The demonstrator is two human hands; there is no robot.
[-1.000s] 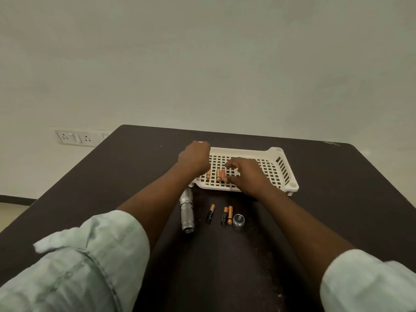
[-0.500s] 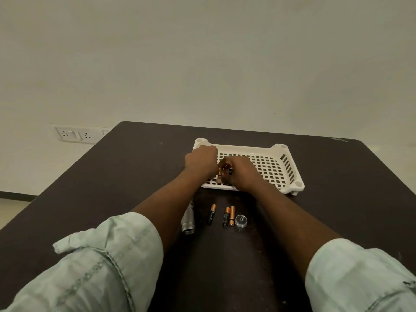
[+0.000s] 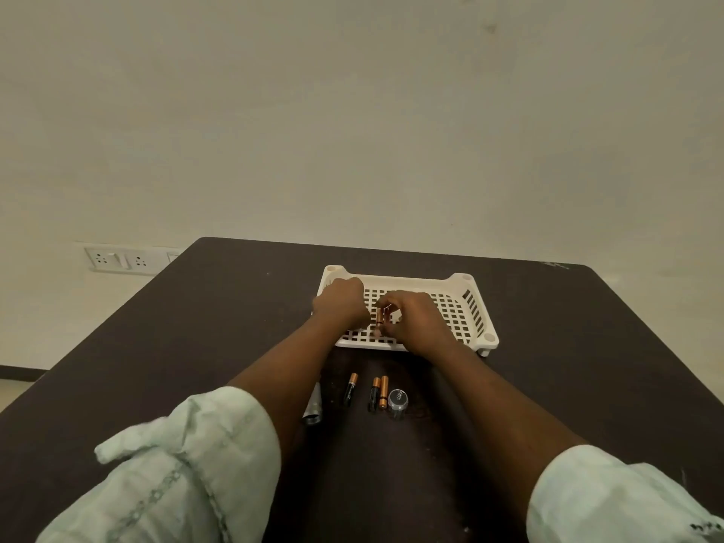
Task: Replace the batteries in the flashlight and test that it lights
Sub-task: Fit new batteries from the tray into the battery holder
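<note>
Flashlight [image 3: 313, 407], a silver metal tube, lay on the dark table [image 3: 587, 346] under the person's left forearm, so only its near end showed; its long axis ran roughly away from the person, with the open end toward the camera. How far it reached under the arm could not be seen.

To its right lay three batteries with copper and black casings, all lengthwise away from the person, copper ends pointing far. One single battery [image 3: 350, 388] lay apart, and a pair of batteries [image 3: 378, 393] lay side by side, touching. Just right of the pair sat the round end cap [image 3: 397, 399], its markings too small to read.

Farther back stood a white slotted basket [image 3: 476, 307]. Both hands were inside it. The right hand [image 3: 415, 319] pinched one or more fresh batteries [image 3: 382, 316] between curled fingertips, held roughly upright; how many was hard to tell. The left hand [image 3: 342, 301] was curled into a loose fist over the basket's left side, and whether it held anything was hidden by its back.

The flashlight lay well apart from both hands' fingers, nearer the person than the basket.

Pale green sleeves [image 3: 176, 476] filled the lower corners. A wall socket [image 3: 121, 259] showed at left.
</note>
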